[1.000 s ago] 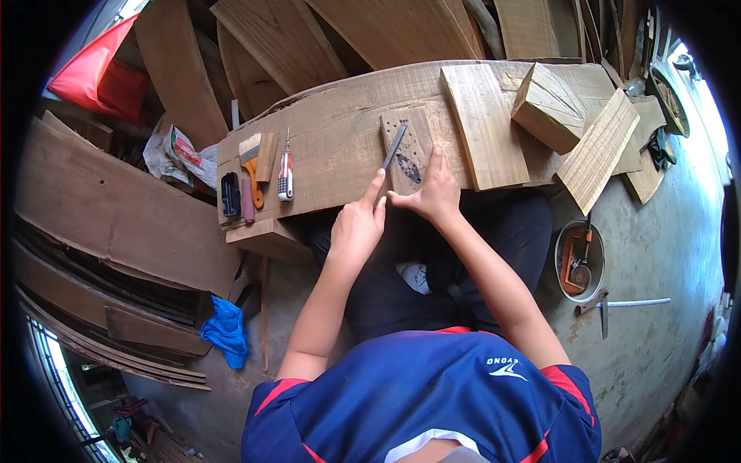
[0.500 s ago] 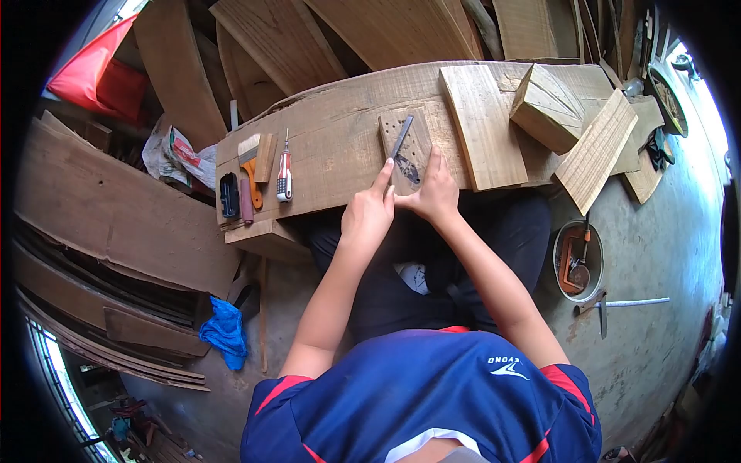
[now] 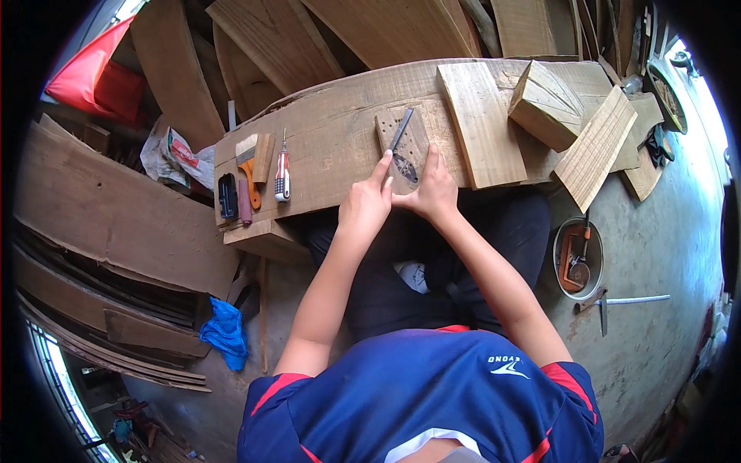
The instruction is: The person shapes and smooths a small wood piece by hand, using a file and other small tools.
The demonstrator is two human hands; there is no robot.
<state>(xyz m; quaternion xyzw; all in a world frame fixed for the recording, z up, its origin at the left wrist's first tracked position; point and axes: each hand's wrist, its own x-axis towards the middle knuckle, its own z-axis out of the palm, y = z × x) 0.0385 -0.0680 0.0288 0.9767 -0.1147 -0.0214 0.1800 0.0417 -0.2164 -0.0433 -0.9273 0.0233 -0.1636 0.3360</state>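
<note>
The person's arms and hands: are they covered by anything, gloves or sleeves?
No gloves: both the left hand and the right hand are bare, as are the forearms. Short navy sleeves with red trim end near the shoulders; the shirt carries a small white logo.

Bare bench [image 3: 332, 150] lies open between the screwdriver [image 3: 283, 173] at left and the small board [image 3: 407, 143], while right of it a plank [image 3: 480, 123] and wood blocks [image 3: 549, 104] crowd the way.
</note>
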